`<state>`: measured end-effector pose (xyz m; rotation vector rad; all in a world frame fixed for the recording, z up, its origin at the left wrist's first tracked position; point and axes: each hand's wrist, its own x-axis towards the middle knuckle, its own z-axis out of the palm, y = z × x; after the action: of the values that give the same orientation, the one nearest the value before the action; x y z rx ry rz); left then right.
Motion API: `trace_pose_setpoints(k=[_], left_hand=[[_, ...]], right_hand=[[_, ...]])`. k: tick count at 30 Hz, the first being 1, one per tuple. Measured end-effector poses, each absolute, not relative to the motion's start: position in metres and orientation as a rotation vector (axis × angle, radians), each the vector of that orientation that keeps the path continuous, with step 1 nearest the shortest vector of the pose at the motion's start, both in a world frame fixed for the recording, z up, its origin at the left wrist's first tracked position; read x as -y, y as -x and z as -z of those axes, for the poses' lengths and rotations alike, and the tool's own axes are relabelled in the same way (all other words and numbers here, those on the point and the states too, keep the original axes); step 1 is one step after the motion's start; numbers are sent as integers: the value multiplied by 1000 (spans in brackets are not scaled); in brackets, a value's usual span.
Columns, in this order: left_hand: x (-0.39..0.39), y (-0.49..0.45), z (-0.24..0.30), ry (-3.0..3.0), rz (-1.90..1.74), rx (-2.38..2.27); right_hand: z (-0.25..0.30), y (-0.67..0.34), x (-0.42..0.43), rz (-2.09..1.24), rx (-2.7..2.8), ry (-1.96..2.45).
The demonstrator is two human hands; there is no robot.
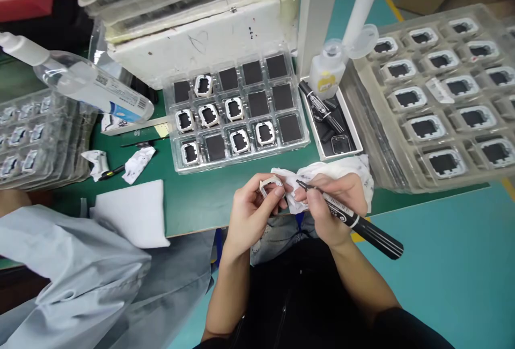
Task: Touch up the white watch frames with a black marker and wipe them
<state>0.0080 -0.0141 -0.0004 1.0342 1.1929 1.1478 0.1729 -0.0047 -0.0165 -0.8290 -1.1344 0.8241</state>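
Observation:
My left hand [251, 212] is closed around a small white square frame part [270, 184], held just over the near edge of the green table [197, 199]. My right hand [332, 204] grips a black marker pen [354, 220], its tip pointing toward the frame part. A crumpled white cloth [341, 169] lies under and behind both hands. Straight ahead sits a clear tray [237, 113] with black pockets, several holding the same white frames.
A large clear tray of framed parts [442, 97] lies at right. A small bottle with a yellow label [326, 70] and a white box of markers [333, 124] stand between trays. A clear bottle [88, 86], stacked trays [36, 140], white sheet [132, 212] and another person's grey sleeve [72, 274] are left.

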Motion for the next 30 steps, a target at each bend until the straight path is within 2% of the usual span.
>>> trace_pose_setpoints(k=[7, 16, 24, 30], left_hand=[[12, -9, -2, -1028, -1150, -1141], [12, -6, -3, -1129, -1200, -1271], [10, -14, -8, -1105, -1145, -1262], [7, -17, -11, -1138, -1180, -1278]], right_hand=[[13, -174, 5, -840, 1118, 860], [13, -154, 7, -647, 1231, 858], [10, -169, 8, -916, 1131, 918], [6, -167, 5, -731, 1302, 941]])
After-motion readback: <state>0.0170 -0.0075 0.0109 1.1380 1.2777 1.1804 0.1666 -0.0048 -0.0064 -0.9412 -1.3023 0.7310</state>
